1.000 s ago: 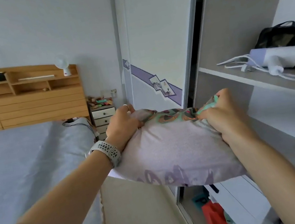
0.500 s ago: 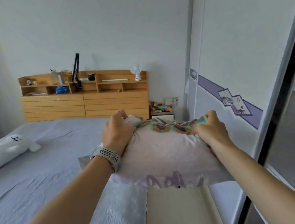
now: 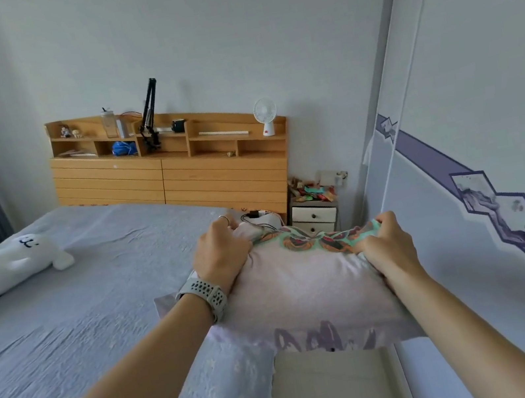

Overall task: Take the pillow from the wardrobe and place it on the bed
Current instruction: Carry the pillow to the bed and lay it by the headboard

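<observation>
A pale lilac pillow [image 3: 304,289] with a colourful patterned far edge and purple print along its near edge hangs in the air over the right edge of the bed [image 3: 82,315]. My left hand [image 3: 220,254], with a grey watch on the wrist, grips its far left corner. My right hand [image 3: 388,243] grips its far right corner. The bed has a grey-blue quilted cover. The wardrobe's sliding door [image 3: 491,160] stands to the right, white with a purple band; its open part is out of view.
A long white plush toy [image 3: 5,266] lies on the bed's left side. A wooden shelf headboard [image 3: 172,165] holds a small fan [image 3: 265,116] and a black lamp arm. A small white nightstand [image 3: 314,216] fills the gap beside the wardrobe. A narrow strip of floor [image 3: 331,392] runs between bed and wardrobe.
My view has swung left from the open wardrobe shelves to the bed. Both hands have carried the pillow from the wardrobe towards the bed's right edge, keeping the same grip.
</observation>
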Available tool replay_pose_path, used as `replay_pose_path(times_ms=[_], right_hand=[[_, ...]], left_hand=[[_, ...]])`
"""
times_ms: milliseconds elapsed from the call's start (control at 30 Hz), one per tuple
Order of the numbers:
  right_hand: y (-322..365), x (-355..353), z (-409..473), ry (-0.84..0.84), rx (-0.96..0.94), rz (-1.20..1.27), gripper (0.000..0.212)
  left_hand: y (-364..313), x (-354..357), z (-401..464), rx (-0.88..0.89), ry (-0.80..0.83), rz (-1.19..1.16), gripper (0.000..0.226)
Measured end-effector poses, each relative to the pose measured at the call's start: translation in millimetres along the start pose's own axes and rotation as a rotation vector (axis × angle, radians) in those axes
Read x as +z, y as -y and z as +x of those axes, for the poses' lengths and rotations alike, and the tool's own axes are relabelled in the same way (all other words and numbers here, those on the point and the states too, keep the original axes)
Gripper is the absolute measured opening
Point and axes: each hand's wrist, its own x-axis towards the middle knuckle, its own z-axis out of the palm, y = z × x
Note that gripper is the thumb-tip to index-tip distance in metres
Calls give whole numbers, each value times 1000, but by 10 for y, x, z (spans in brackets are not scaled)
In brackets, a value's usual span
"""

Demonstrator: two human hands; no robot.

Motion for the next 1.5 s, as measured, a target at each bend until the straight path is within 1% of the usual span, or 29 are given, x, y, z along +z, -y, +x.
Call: replay_pose_path(times_ms=[133, 267, 367, 500, 633, 767, 900, 1067, 1267, 1400, 1500], right_hand=[[34, 242, 829, 54, -53, 3, 41], [127, 587, 1815, 124, -145, 18, 49], [259, 878, 2505, 193, -217, 27, 45], [499, 1353, 3218, 288, -304, 64, 44], [619, 1924, 3906, 356, -346, 105, 42], [730, 2574, 4633, 408, -373, 146, 41], [906, 3145, 5432, 447, -364, 131, 42], [1175, 3678, 6371, 469, -380, 114, 43], [1541, 4544, 7402, 589, -489, 148, 43], [1813, 5152, 8056, 699, -557, 181, 44], [2059, 5466, 8348, 747, -593, 192, 44]], left_hand=[[-3, 437, 557, -59, -43, -3, 15], [-74, 824, 1186, -130, -158, 23, 14], [-86, 1034, 1636, -187, -244, 52, 14], [-16, 1174, 2176, -282, -360, 101, 16], [108, 1386, 2796, -315, -453, 140, 15], [373, 1685, 3495, -346, -507, 153, 13], [568, 1996, 4364, -380, -497, 181, 13], [650, 2349, 5309, -408, -488, 195, 11], [875, 2707, 6256, -509, -587, 215, 10], [966, 2914, 6897, -597, -701, 251, 11], [963, 2906, 7207, -630, -776, 270, 12]])
